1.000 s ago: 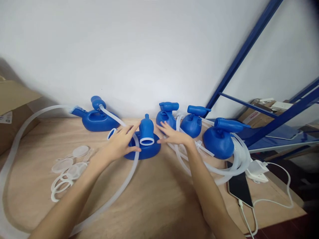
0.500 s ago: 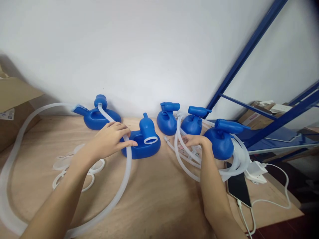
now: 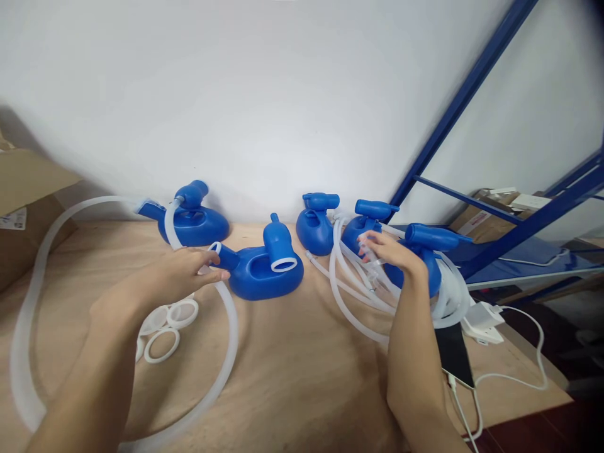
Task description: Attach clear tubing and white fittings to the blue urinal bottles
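Observation:
My left hand (image 3: 195, 267) is closed around the translucent hose (image 3: 230, 321), beside the white-rimmed neck of a blue bottle (image 3: 264, 283). A blue cup-shaped piece (image 3: 277, 242) with a white rim rests on that bottle. The hose runs to a blue connector (image 3: 192, 194) on another blue bottle (image 3: 202, 228) at the back left. On the right, my right hand (image 3: 384, 247) pinches a small clear plastic piece (image 3: 372, 267) above coiled clear tubing (image 3: 352, 289). Behind and beside it stand more blue bottles (image 3: 314, 233) with blue tops.
White rings (image 3: 163, 346) lie on the wooden table (image 3: 302, 377) near my left forearm. A phone (image 3: 453, 355), white cables and a white adapter (image 3: 482, 321) are at the right. A cardboard box (image 3: 33, 233) is far left; a blue rack (image 3: 495, 245) is at the right.
My left hand has moved left and down with the hose, baring the bottle's neck. The back-left connector has tilted. My right hand has risen and moved right, with the clear piece.

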`<state>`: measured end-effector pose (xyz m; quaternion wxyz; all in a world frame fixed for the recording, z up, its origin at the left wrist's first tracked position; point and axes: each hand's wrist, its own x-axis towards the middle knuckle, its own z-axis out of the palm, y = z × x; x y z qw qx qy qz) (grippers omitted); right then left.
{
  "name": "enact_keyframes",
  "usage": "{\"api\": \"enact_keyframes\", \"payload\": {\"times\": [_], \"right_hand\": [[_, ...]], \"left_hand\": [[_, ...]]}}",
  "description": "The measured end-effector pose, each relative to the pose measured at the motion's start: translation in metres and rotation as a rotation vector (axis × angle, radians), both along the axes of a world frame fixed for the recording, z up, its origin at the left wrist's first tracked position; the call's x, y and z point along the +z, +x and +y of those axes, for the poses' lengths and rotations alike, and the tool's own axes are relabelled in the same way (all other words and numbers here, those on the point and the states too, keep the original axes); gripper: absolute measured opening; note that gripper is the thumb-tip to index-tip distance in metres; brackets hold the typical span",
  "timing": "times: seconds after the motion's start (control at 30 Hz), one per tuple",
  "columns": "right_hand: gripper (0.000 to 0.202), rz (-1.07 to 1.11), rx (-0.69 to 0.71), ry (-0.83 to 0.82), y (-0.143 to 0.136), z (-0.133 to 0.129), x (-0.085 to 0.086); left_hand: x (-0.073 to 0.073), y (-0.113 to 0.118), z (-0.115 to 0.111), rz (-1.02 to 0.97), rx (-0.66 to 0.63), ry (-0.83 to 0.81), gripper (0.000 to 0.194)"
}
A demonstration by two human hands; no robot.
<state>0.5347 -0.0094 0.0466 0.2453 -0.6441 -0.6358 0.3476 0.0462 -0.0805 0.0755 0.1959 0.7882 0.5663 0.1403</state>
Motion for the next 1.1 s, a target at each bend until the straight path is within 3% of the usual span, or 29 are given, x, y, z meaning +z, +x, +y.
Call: {"api": "enact_keyframes", "payload": {"times": [0.1,0.2,0.37,0.5,0.6,0.77,0.87,0.97,1.1], "right_hand": [[0.037,0.231,-0.135,0.267,0.003,-0.015,0.021],[0.038,0.469,-0.215,0.547,-0.007,-0.035,0.044],[0.032,0.631,-0.114,0.839,-0.042,-0.072,0.075],[0.033,0.624,-0.009,0.9,-0.075,-0.098,0.086],[0.046,0.682,0.078,0.894,-0.092,-0.111,0.09],[0.081,0.701,0.383,0.978,-0.087,-0.116,0.091],[0.092,0.616,0.335,1.064,-0.075,-0.114,0.091],[0.084,0.589,0.247,1.081,-0.08,-0.113,0.091],[0.071,0.668,0.316,1.081,-0.119,-0.116,0.083]], "left_hand": [[-0.001,0.002,0.003,0.101,0.013,-0.034,0.057],[0.001,0.004,0.002,0.122,0.022,0.032,0.06],[0.002,0.013,-0.003,0.142,-0.045,0.163,0.065],[-0.005,0.025,-0.001,0.17,-0.188,0.238,0.055],[-0.011,0.031,0.003,0.196,-0.266,0.273,0.056],[-0.018,0.033,0.008,0.201,-0.272,0.302,0.064],[-0.027,0.033,0.011,0.214,-0.259,0.291,0.064],[-0.03,0.036,0.009,0.221,-0.248,0.307,0.059],[-0.009,0.054,-0.016,0.128,-0.328,0.317,0.051]]}}
